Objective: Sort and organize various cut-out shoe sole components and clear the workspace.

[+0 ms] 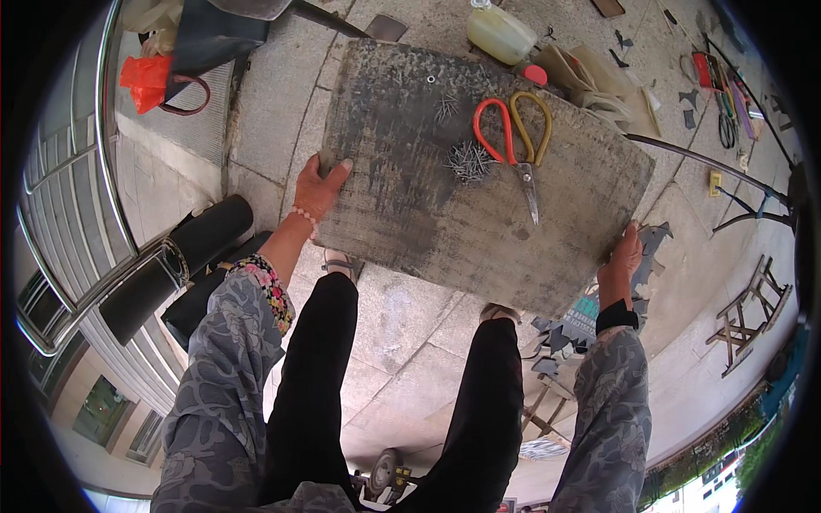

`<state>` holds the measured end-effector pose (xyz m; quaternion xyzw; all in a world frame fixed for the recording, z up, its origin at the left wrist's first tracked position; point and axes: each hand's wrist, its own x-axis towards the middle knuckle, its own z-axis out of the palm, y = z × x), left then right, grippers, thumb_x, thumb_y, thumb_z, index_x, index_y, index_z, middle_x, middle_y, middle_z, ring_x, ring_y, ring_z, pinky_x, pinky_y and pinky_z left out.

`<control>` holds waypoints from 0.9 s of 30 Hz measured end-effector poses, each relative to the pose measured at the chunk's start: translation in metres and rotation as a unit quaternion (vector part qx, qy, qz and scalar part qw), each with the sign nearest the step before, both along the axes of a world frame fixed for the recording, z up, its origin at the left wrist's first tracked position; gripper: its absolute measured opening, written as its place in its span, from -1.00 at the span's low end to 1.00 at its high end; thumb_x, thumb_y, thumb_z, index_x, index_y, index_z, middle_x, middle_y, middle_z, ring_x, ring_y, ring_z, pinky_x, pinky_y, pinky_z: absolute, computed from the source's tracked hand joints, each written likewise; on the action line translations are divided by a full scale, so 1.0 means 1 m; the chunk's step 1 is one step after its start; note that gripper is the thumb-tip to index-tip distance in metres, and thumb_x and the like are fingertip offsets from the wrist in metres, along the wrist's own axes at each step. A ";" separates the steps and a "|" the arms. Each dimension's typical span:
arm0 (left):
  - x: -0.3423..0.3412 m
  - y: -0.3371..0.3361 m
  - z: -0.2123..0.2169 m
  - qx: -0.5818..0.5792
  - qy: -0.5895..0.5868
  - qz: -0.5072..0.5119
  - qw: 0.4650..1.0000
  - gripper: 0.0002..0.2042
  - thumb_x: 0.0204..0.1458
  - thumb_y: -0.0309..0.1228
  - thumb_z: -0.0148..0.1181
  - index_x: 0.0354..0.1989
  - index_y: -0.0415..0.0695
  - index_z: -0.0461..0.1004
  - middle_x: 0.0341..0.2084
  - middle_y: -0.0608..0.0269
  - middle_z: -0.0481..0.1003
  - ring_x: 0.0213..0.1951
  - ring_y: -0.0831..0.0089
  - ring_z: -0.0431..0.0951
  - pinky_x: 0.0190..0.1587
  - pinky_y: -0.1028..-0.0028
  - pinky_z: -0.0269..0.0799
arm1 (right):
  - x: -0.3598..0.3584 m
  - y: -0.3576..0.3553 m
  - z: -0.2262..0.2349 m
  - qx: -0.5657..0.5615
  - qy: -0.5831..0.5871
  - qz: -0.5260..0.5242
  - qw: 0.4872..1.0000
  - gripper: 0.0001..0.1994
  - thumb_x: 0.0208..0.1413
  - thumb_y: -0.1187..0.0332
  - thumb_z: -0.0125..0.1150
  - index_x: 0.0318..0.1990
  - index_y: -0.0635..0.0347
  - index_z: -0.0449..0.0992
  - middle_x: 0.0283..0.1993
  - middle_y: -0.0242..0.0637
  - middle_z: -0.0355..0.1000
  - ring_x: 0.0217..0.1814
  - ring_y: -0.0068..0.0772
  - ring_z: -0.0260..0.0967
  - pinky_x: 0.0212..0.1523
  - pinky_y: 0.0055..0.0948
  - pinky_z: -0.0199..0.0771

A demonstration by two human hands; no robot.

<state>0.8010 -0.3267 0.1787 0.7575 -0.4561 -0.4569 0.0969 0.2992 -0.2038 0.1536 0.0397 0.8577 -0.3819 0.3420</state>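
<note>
A worn, dark wooden board (402, 205) spans the space before me, tilted in the picture. My left hand (318, 190) grips its left edge, thumb on top and fingers underneath. At the near right corner my right hand (622, 261) is closed on the edge, its fingers partly hidden. On the board lie scissors (526, 175) with one red and one yellow handle, blades pointing toward me. Beside them sits a pile of nails (469, 161), with a smaller cluster of nails (446, 106) farther off. A small metal ring or nut (431, 79) rests near the far edge.
A jug of yellowish liquid (500, 36) and a red cap (535, 74) are beyond the board. Black rolls (184, 265) lie at left by a metal railing (107, 171). Dark scraps (654, 248) lie at right, with a wooden stool frame (753, 312) farther off.
</note>
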 end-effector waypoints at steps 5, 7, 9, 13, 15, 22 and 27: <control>-0.027 -0.022 0.000 0.058 0.091 0.100 0.989 -0.31 -0.10 0.09 0.32 0.03 -0.27 0.42 -0.12 0.21 0.49 -0.07 0.37 0.43 0.00 0.46 0.28 | -0.027 0.010 -0.017 -0.053 -0.042 0.038 0.997 -0.32 0.12 -0.18 -0.01 0.17 0.25 0.33 0.13 -0.20 0.34 0.10 -0.21 0.28 0.10 -0.28 0.24; -0.018 -0.034 -0.010 0.012 0.071 0.167 0.983 -0.24 -0.14 0.21 0.28 0.01 -0.27 0.44 -0.10 0.20 0.46 -0.04 0.40 0.36 0.10 0.36 0.18 | -0.019 0.013 -0.038 -0.096 -0.062 -0.023 0.993 -0.23 0.06 -0.26 0.01 0.18 0.29 0.32 0.12 -0.19 0.35 0.10 -0.17 0.32 0.10 -0.26 0.28; -0.023 -0.040 -0.022 0.027 0.002 0.170 0.985 -0.19 -0.17 0.26 0.25 0.04 -0.27 0.42 -0.03 0.16 0.40 0.02 0.38 0.29 0.18 0.26 0.06 | -0.023 0.014 -0.046 -0.060 0.002 -0.026 0.998 -0.20 0.05 -0.29 0.00 0.17 0.32 0.33 0.11 -0.17 0.37 0.08 -0.17 0.34 0.08 -0.28 0.30; -0.023 -0.041 -0.022 -0.022 0.035 0.146 0.988 -0.22 -0.17 0.25 0.24 0.01 -0.25 0.44 -0.01 0.14 0.39 0.03 0.33 0.29 0.18 0.27 0.06 | -0.007 -0.006 -0.031 0.004 0.029 -0.017 0.999 -0.17 0.06 -0.30 -0.03 0.14 0.41 0.35 0.04 -0.12 0.41 -0.01 -0.17 0.39 0.01 -0.32 0.36; -0.021 -0.035 -0.030 -0.038 0.027 0.154 0.987 -0.24 -0.17 0.24 0.24 -0.02 -0.25 0.45 -0.02 0.14 0.39 0.01 0.33 0.30 0.16 0.28 0.08 | -0.003 -0.008 -0.023 0.029 0.035 -0.021 0.999 -0.17 0.07 -0.29 -0.04 0.13 0.43 0.35 0.01 -0.11 0.42 -0.03 -0.17 0.40 -0.02 -0.33 0.38; -0.029 -0.035 -0.029 -0.048 -0.020 0.189 0.981 -0.35 -0.16 0.22 0.23 -0.32 -0.25 0.42 -0.42 0.34 0.31 -0.32 0.45 0.23 -0.13 0.37 0.18 | 0.008 -0.012 -0.014 -0.029 0.036 -0.068 0.997 -0.31 0.19 -0.17 -0.11 -0.09 0.50 0.46 -0.22 -0.12 0.45 -0.24 -0.29 0.36 -0.16 -0.33 0.36; -0.018 -0.034 -0.036 -0.074 -0.022 0.155 0.985 -0.38 -0.16 0.23 0.23 -0.45 -0.20 0.31 -0.58 0.39 0.18 -0.44 0.50 0.12 -0.29 0.44 0.15 | 0.007 -0.015 -0.008 -0.043 0.033 -0.074 0.996 -0.30 0.18 -0.17 -0.09 -0.06 0.49 0.44 -0.17 -0.12 0.45 -0.22 -0.29 0.36 -0.15 -0.35 0.36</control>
